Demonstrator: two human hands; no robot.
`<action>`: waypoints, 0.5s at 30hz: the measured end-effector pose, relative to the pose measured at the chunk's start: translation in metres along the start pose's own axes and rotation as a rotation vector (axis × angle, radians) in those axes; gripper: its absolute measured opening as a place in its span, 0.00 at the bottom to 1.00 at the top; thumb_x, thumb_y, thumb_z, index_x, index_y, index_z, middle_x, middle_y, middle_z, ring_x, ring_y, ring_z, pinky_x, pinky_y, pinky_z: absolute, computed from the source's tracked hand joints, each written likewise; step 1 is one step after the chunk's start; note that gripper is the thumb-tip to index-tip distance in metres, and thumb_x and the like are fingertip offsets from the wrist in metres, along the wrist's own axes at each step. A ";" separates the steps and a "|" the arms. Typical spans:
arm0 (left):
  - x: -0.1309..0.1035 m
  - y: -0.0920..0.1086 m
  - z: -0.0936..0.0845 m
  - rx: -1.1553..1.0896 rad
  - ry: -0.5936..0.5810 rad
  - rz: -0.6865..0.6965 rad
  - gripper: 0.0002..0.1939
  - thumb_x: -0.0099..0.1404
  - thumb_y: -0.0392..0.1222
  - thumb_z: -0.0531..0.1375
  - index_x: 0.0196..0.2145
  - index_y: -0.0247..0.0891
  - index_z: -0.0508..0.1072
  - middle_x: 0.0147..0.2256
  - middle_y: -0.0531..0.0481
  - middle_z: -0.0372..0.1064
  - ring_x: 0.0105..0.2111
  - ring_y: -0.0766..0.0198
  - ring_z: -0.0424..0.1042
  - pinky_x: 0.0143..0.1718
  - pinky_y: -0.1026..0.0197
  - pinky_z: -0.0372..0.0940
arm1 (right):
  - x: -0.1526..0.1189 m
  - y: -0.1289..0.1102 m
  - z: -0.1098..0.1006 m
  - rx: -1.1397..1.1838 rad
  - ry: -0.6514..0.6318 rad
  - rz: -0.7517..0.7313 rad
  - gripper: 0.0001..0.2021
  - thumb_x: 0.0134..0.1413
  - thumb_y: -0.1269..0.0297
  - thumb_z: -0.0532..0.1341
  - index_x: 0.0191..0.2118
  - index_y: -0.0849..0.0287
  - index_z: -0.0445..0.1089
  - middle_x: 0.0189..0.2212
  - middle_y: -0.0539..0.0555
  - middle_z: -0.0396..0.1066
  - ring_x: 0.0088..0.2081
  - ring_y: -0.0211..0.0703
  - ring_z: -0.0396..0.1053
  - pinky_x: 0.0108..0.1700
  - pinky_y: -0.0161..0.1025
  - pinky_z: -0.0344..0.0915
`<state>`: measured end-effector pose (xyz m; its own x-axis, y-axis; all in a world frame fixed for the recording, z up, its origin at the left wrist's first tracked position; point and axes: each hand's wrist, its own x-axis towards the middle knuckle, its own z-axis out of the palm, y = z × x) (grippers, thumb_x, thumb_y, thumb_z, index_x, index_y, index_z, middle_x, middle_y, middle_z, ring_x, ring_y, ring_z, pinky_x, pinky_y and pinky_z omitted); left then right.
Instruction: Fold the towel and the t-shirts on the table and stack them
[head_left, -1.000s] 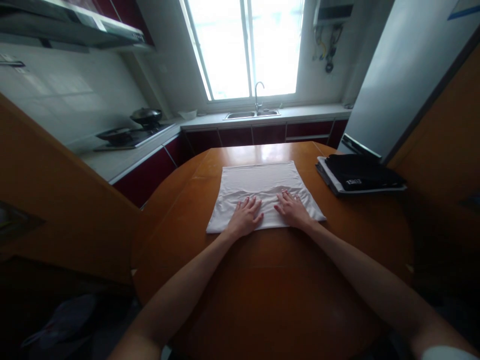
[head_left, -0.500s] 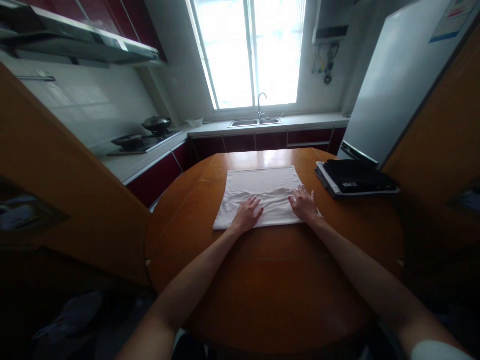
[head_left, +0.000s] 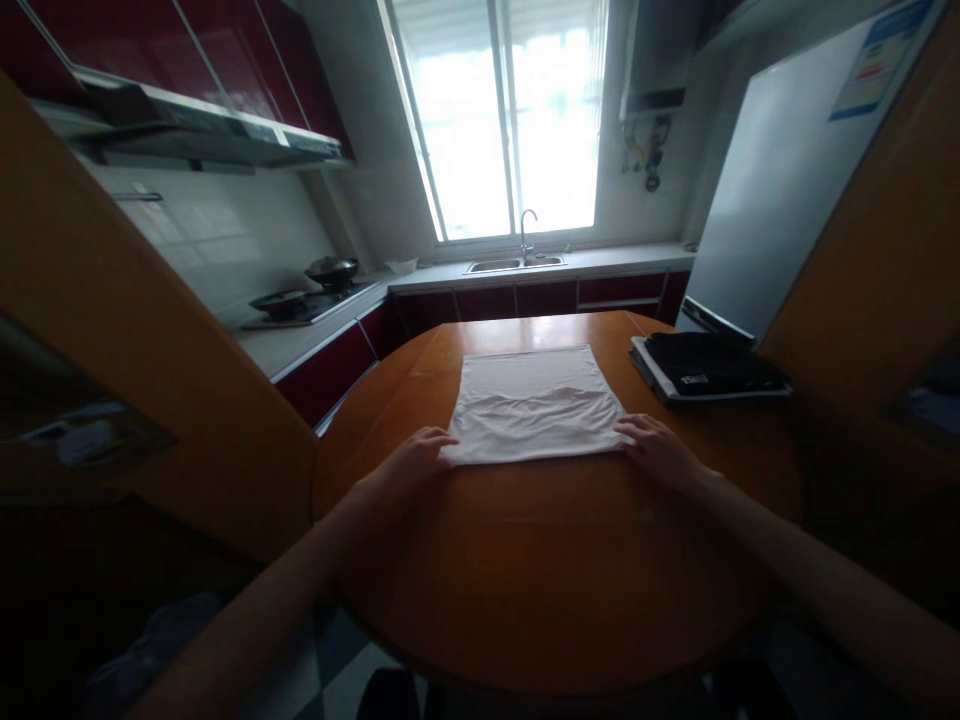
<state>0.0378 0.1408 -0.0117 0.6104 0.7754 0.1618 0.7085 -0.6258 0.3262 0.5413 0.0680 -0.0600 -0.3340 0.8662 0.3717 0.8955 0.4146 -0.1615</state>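
Observation:
A white folded garment (head_left: pixel 536 405) lies on the round wooden table (head_left: pixel 555 560), smooth across its far part and wrinkled across the near part. My left hand (head_left: pixel 424 450) is at its near left corner, the fingers closed on the cloth edge. At the opposite near corner, my right hand (head_left: pixel 660 450) pinches the cloth between thumb and fingers. Both corners rest low, at the tabletop. The fingertips are partly hidden by the dim light.
To the right sits a stack of folded clothes (head_left: pixel 709 365), black on top with white and grey below. Beyond the table are a counter with a sink (head_left: pixel 517 263), a stove with pans (head_left: pixel 281 302) and a fridge (head_left: pixel 780 190).
Both hands have moved apart, from lying flat on top of the garment to its near corners, where the fingers have closed. The camera view has tilted up slightly.

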 end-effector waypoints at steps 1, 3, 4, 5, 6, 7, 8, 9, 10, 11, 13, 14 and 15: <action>-0.008 -0.001 -0.001 0.034 -0.023 0.028 0.17 0.64 0.45 0.63 0.51 0.44 0.77 0.51 0.45 0.74 0.53 0.54 0.72 0.58 0.53 0.66 | -0.004 0.001 -0.001 -0.019 -0.016 -0.015 0.17 0.63 0.69 0.55 0.54 0.58 0.74 0.56 0.60 0.71 0.58 0.50 0.67 0.61 0.46 0.62; -0.017 -0.001 0.000 0.108 -0.060 0.082 0.18 0.65 0.39 0.59 0.52 0.44 0.76 0.52 0.46 0.73 0.54 0.56 0.71 0.59 0.54 0.65 | -0.008 0.003 -0.005 -0.074 -0.050 -0.048 0.18 0.62 0.73 0.54 0.53 0.58 0.74 0.56 0.61 0.71 0.57 0.51 0.67 0.60 0.46 0.62; -0.018 0.000 0.001 0.148 -0.074 0.102 0.19 0.65 0.36 0.58 0.53 0.44 0.76 0.53 0.46 0.73 0.54 0.57 0.71 0.60 0.55 0.65 | -0.008 0.002 -0.006 -0.107 -0.067 -0.069 0.18 0.62 0.75 0.53 0.53 0.58 0.74 0.56 0.61 0.71 0.57 0.51 0.67 0.59 0.46 0.62; -0.018 0.000 0.003 0.188 -0.087 0.116 0.20 0.65 0.33 0.56 0.53 0.44 0.76 0.53 0.46 0.73 0.55 0.58 0.71 0.60 0.56 0.64 | -0.007 0.001 -0.008 -0.142 -0.081 -0.090 0.19 0.61 0.77 0.53 0.52 0.58 0.74 0.55 0.61 0.72 0.56 0.51 0.67 0.58 0.46 0.62; -0.017 0.001 0.005 0.224 -0.099 0.128 0.22 0.65 0.30 0.54 0.52 0.44 0.76 0.53 0.46 0.73 0.55 0.58 0.71 0.60 0.56 0.64 | -0.006 0.000 -0.009 -0.174 -0.094 -0.110 0.20 0.61 0.79 0.53 0.52 0.58 0.74 0.55 0.61 0.72 0.56 0.51 0.67 0.57 0.46 0.62; -0.015 0.002 0.007 0.255 -0.109 0.139 0.23 0.64 0.28 0.53 0.52 0.44 0.75 0.52 0.46 0.73 0.54 0.59 0.71 0.59 0.57 0.64 | -0.004 -0.002 -0.011 -0.206 -0.104 -0.126 0.19 0.60 0.79 0.53 0.51 0.58 0.75 0.54 0.61 0.73 0.55 0.52 0.68 0.56 0.46 0.62; -0.013 0.003 0.009 0.281 -0.115 0.150 0.24 0.64 0.26 0.51 0.52 0.43 0.75 0.52 0.46 0.73 0.54 0.59 0.71 0.59 0.57 0.65 | -0.003 -0.004 -0.012 -0.237 -0.116 -0.135 0.19 0.60 0.79 0.53 0.50 0.59 0.75 0.52 0.62 0.74 0.54 0.53 0.68 0.55 0.46 0.62; -0.011 0.004 0.010 0.299 -0.119 0.160 0.25 0.64 0.25 0.50 0.52 0.42 0.75 0.52 0.45 0.73 0.53 0.59 0.72 0.58 0.57 0.65 | -0.001 -0.006 -0.013 -0.265 -0.129 -0.138 0.17 0.60 0.79 0.54 0.48 0.59 0.75 0.50 0.63 0.74 0.52 0.53 0.69 0.53 0.46 0.62; -0.009 0.005 0.011 0.311 -0.117 0.167 0.26 0.64 0.24 0.50 0.52 0.42 0.75 0.51 0.45 0.73 0.53 0.59 0.72 0.57 0.58 0.66 | 0.000 -0.008 -0.013 -0.290 -0.141 -0.135 0.16 0.61 0.79 0.54 0.46 0.60 0.75 0.47 0.63 0.75 0.50 0.53 0.70 0.52 0.46 0.61; -0.008 0.006 0.013 0.317 -0.111 0.168 0.26 0.63 0.23 0.50 0.52 0.41 0.75 0.51 0.44 0.73 0.53 0.59 0.72 0.57 0.58 0.66 | 0.001 -0.009 -0.013 -0.311 -0.149 -0.127 0.15 0.61 0.79 0.54 0.44 0.60 0.75 0.45 0.63 0.76 0.48 0.53 0.71 0.50 0.46 0.61; -0.008 0.009 0.015 0.309 -0.078 0.145 0.26 0.63 0.22 0.50 0.50 0.40 0.76 0.50 0.44 0.73 0.52 0.58 0.72 0.58 0.57 0.65 | 0.002 -0.010 -0.011 -0.338 -0.147 -0.114 0.14 0.61 0.79 0.54 0.40 0.60 0.75 0.42 0.63 0.76 0.45 0.53 0.71 0.49 0.45 0.61; -0.008 0.011 0.016 0.293 -0.055 0.123 0.25 0.62 0.22 0.50 0.50 0.40 0.76 0.50 0.44 0.73 0.52 0.58 0.72 0.58 0.57 0.65 | 0.002 -0.009 -0.009 -0.346 -0.135 -0.111 0.13 0.61 0.79 0.54 0.39 0.60 0.75 0.41 0.62 0.76 0.45 0.52 0.72 0.48 0.45 0.60; -0.009 0.012 0.018 0.272 -0.024 0.098 0.25 0.62 0.23 0.50 0.49 0.40 0.77 0.49 0.44 0.73 0.52 0.58 0.72 0.59 0.56 0.65 | 0.001 -0.007 -0.008 -0.353 -0.117 -0.111 0.12 0.61 0.79 0.54 0.38 0.60 0.75 0.41 0.62 0.76 0.45 0.52 0.72 0.48 0.44 0.60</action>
<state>0.0475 0.1249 -0.0256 0.6863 0.7102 0.1565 0.7130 -0.6995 0.0479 0.5367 0.0640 -0.0513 -0.4478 0.8558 0.2590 0.8913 0.4041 0.2056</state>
